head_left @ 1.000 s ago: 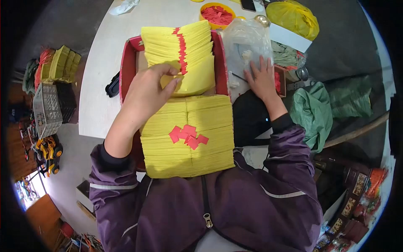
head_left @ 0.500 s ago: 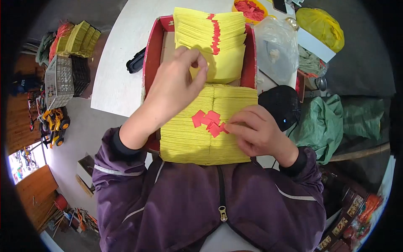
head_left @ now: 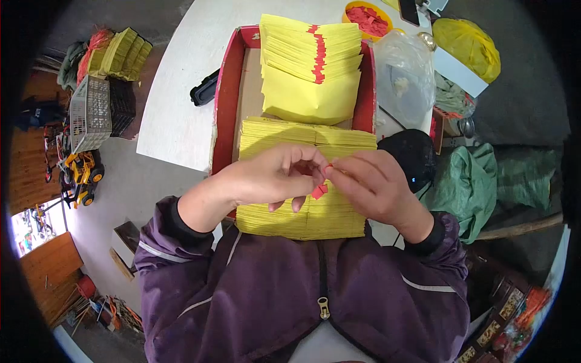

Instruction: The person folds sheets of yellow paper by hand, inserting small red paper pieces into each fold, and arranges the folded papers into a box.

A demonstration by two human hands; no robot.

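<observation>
My left hand (head_left: 266,176) and my right hand (head_left: 378,187) meet over a stack of folded yellow paper (head_left: 272,221). Between their fingertips is a small red paper piece (head_left: 328,170), pinched from both sides. Just below lie more red paper pieces (head_left: 319,192) on the stack, partly covered by my fingers. Beyond my hands, a fanned pile of yellow paper sheets (head_left: 311,100) leans in a red-sided box (head_left: 225,115). A jagged line of red pieces runs down that pile.
An orange-yellow bowl of red pieces (head_left: 387,19) stands on the white table (head_left: 175,115), with a clear plastic bag (head_left: 405,72) beside it. A black case (head_left: 204,89) lies left of the box. A black rounded object (head_left: 407,158) sits at right, near green sacks (head_left: 466,187).
My left hand has come down from the fanned yellow sheets to meet my right hand at the red piece. It now covers part of the loose red pieces.
</observation>
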